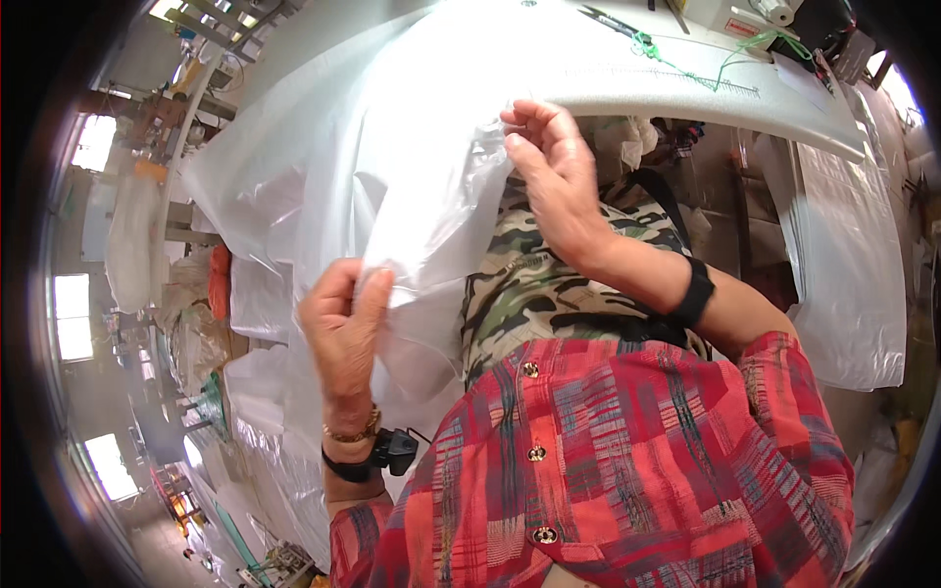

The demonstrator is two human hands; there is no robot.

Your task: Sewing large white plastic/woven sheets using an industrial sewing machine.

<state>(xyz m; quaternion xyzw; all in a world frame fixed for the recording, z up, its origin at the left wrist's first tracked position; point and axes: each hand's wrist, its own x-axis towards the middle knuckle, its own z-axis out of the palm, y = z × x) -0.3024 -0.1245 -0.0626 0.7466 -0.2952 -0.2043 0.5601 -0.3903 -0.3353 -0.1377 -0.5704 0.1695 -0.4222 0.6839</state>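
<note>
A white, shiny plastic sheet (417, 186) hangs over the near edge of the table and down beside my left leg. My left hand (345, 318) pinches its lower part between thumb and curled fingers. Higher and to the right, my right hand (561, 181) has its thumb and fingers closed at the sheet's gathered right edge. Between the two hands the plastic is stretched in creases, and a thin flap of it droops below, over my lap. The glare hides much of the sheet's surface.
On the white table (608, 93) lie dark thread snips (613, 22) tangled with green thread (676, 67). A machine part (774, 12) stands at the far right. More plastic sheets (848, 265) hang at the right, and others are heaped at the left beside an orange bundle (219, 282).
</note>
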